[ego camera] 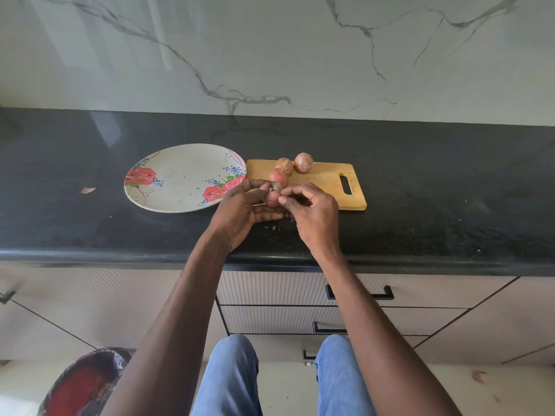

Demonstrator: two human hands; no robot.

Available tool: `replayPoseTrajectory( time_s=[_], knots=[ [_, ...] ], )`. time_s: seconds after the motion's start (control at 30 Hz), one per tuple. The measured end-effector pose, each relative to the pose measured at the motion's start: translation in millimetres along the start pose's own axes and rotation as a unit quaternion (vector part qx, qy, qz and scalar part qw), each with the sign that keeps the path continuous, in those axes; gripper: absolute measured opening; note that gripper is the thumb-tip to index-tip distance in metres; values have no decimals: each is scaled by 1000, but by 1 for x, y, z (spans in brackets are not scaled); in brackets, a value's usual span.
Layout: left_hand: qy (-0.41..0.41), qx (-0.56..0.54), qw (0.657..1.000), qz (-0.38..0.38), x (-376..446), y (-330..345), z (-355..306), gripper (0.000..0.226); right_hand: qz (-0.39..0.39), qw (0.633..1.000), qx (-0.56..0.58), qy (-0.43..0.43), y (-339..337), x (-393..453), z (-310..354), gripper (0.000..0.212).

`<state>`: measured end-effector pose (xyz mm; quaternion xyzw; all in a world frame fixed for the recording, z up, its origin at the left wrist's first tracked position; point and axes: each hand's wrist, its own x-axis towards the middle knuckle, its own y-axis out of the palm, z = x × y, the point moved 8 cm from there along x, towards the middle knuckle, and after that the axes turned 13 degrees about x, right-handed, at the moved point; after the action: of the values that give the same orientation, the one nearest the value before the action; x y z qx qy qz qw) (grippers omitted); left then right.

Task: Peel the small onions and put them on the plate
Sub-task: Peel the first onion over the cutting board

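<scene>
1. Onion [271, 197] in hand is small, pinkish and round, held up just over the front edge of the cutting board [326, 183], right between both hands. It looks light and firm, but the papery skin is thin and brittle, so I'd guess it tears off in flakes rather than one clean sheet.

2. Best place to grab is probably the dark, dried tip showing at the top. That's where loose skin usually lifts. The bare flesh underneath will likely be slick, so a cupped hold beats a hard squeeze.

3. Left hand [240, 216] is curled around the onion from the left and below, cradling it with its thumb near the top.

4. Right hand [312, 214] comes in from the right, thumb and fingertips pinching at the onion's skin. Can't tell if a strip is actually coming away.

5. Three more unpeeled onions [303, 162] sit on the board just behind the hands, clustered toward its left end and close together.

6. Plate [180, 178] with the rose pattern is just left of the board on the dark counter [450, 190], close to the left hand. No onions on it, so I'd say the job is at an early stage.

7. A few skin scraps [273, 227] lie on the counter under the hands, and one bigger flake [88, 190] sits well left of the plate.
</scene>
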<state>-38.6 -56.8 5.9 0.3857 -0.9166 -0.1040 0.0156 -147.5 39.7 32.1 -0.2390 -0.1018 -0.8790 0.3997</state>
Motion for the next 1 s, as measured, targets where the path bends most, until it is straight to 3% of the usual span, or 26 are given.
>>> replayPoseTrajectory(
  time_s=[0.2, 0.47, 0.73, 0.87, 1.0],
  knots=[
    [6, -5, 1000, -10, -1, -2, -1, 7, 12, 1000, -17, -6, 2, 3, 2, 18],
    [10, 7, 1000, -1, -1, -2, -2, 32, 29, 999, -31, -31, 4, 2, 7, 9],
    [8, 20, 1000, -9, -1, -2, -1, 12, 70, 990, -113, -53, 14, 1, 5, 7],
    [17, 24, 999, -18, -1, -2, -1, 13, 101, 986, -123, -42, 22, -2, 2, 9],
    [23, 25, 999, -18, 0, -2, -2, 14, 45, 996, -73, -39, 9, -1, 4, 13]
  ],
)
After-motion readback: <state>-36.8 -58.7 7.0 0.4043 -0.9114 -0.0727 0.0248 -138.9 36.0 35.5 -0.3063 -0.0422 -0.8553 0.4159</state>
